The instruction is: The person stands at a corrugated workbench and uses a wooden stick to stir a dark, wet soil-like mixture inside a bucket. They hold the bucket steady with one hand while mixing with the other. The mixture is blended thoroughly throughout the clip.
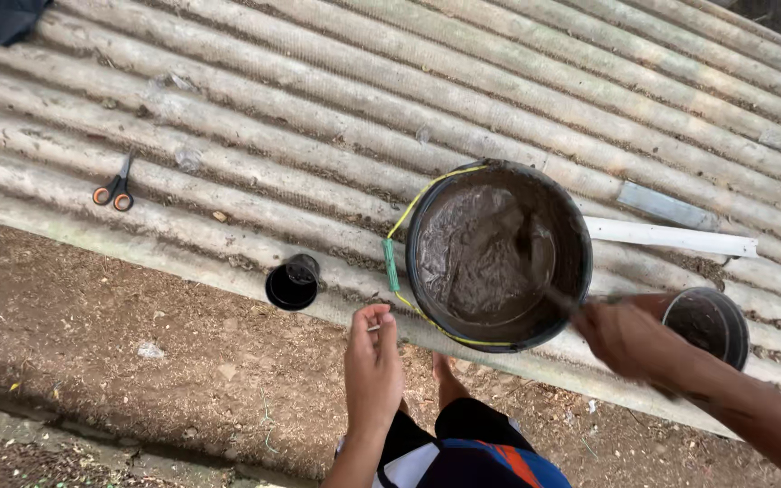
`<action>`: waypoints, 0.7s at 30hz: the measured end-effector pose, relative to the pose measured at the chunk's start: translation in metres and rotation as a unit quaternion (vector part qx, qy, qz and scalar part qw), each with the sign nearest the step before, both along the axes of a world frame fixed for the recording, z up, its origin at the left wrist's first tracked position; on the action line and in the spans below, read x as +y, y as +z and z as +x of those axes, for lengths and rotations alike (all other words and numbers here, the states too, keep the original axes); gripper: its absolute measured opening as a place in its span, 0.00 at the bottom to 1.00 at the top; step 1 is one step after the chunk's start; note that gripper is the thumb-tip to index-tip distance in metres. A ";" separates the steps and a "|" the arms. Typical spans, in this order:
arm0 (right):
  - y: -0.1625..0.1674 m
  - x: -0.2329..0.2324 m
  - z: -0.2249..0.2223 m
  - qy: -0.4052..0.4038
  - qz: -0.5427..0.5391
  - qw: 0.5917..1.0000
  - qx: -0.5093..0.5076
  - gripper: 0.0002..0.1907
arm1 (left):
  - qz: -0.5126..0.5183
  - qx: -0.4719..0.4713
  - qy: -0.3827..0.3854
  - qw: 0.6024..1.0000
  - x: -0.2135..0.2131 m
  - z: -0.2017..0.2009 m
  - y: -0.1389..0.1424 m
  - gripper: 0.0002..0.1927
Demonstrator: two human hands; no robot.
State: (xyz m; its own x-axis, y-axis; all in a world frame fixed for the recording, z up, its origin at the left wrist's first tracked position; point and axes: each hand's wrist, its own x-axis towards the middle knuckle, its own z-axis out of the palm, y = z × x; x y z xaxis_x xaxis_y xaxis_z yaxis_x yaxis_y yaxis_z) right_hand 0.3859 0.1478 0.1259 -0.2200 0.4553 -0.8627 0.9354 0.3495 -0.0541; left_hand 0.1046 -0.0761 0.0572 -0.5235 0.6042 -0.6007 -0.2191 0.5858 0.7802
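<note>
**Stirring a bucket of wet mud on a corrugated sheet**

Nearest the camera, the left hand (374, 361) hangs just short of the bucket's near rim, fingers loosely curled together, a small pale thing pinched at the tips that is too small to tell. The corrugated sheet (336, 108) lies under everything. The bucket (497, 255), black and round with a yellow cord along its left rim, stands at the sheet's near edge, holding grey-brown mud with a wet, smeared surface. It looks heavy and sloppy, and would probably be best gripped at the rim with both hands. The right hand (630, 339), right of the bucket, is blurred and closed on a stick (560, 300) dipping into the mud. A dark pot (707, 323) sits right of the bucket, a small black pot (293, 282) left, and scissors (115, 188) far left.
</note>
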 end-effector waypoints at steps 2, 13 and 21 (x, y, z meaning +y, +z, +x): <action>0.007 0.001 0.002 -0.103 -0.066 0.992 0.004 0.22 | 0.008 0.012 0.015 1.000 -0.003 -0.003 -0.005 0.19; 0.020 -0.012 -0.009 -0.100 -0.039 0.994 -0.015 0.25 | -0.015 -0.005 0.006 1.000 -0.003 0.005 -0.007 0.19; 0.022 -0.016 -0.034 -0.144 0.071 0.987 -0.028 0.25 | -0.014 -0.062 0.007 0.998 0.005 0.013 -0.006 0.19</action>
State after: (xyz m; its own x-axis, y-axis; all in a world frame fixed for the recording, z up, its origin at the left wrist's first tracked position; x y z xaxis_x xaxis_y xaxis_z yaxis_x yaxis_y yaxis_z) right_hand 0.3518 0.1313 0.1477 -0.0171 0.6083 -0.7935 0.9971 0.0692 0.0315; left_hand 0.1180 -0.0707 0.0516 -0.4529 0.5787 -0.6782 -0.3214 0.6036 0.7296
